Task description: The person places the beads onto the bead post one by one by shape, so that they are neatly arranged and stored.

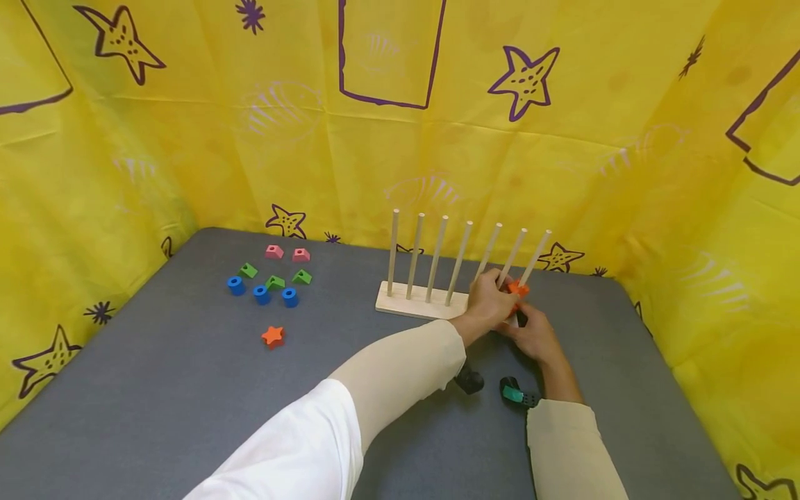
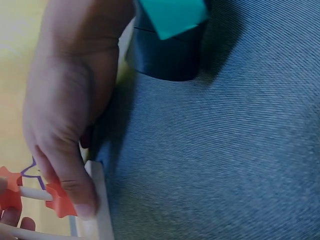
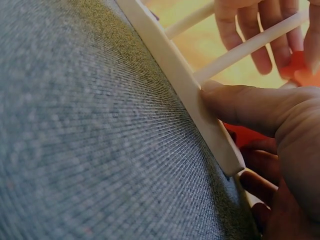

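Observation:
A wooden peg rack (image 1: 420, 303) has a long flat base and several upright pegs. At its right end, my left hand (image 1: 490, 300) pinches an orange star block (image 1: 517, 287) threaded on the last peg. A second orange star (image 2: 61, 200) sits lower on that peg, against or close to the base, in the left wrist view. My right hand (image 1: 534, 333) grips the right end of the base; its thumb (image 3: 245, 102) lies along the wood and the other fingers are behind. Parts of both stars are hidden by the hands.
Loose blocks lie on the grey table (image 1: 187, 389) at the left: pink ones (image 1: 273, 252), green ones (image 1: 275, 282), blue cylinders (image 1: 261, 295) and one orange star (image 1: 273, 337). A yellow patterned cloth (image 1: 400, 139) hangs behind and at the sides.

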A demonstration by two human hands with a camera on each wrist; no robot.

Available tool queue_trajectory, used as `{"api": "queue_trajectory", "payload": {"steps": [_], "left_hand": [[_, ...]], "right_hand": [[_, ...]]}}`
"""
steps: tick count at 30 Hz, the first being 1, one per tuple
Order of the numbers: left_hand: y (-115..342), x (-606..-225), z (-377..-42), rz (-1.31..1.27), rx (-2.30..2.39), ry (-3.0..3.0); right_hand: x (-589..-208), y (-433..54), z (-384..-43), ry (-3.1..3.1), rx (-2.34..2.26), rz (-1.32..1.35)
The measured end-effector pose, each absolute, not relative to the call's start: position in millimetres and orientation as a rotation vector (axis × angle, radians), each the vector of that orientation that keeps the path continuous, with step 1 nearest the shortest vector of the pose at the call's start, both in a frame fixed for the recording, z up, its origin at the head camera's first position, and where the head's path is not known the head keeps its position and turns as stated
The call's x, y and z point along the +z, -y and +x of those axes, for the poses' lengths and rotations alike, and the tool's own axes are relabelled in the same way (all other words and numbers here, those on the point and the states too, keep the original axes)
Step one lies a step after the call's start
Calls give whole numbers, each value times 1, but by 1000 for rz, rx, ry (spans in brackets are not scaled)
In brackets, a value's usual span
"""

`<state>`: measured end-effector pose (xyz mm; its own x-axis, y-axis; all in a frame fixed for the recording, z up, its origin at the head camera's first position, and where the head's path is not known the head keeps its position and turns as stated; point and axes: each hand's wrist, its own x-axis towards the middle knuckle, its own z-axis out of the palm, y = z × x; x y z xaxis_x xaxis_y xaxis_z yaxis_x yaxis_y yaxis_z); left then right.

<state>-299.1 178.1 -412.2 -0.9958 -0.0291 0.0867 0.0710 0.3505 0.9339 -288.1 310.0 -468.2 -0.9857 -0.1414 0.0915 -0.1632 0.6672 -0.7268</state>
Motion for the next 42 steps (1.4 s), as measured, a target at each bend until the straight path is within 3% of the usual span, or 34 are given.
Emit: {"api": "queue_trajectory", "payload": {"steps": [23,31,42], "left_hand": [[-171,-425,-294,-96,-1690,2495],[-156,-418,-273,-97,-1612,2568],[-118,-407,-248,-334,-1770,2412]], "right_hand": [[-468,-309,-288,2832,1239,251],[-471,-308,-286,2819,1255,227],[-470,-307,-287,2853,1262,176]]}}
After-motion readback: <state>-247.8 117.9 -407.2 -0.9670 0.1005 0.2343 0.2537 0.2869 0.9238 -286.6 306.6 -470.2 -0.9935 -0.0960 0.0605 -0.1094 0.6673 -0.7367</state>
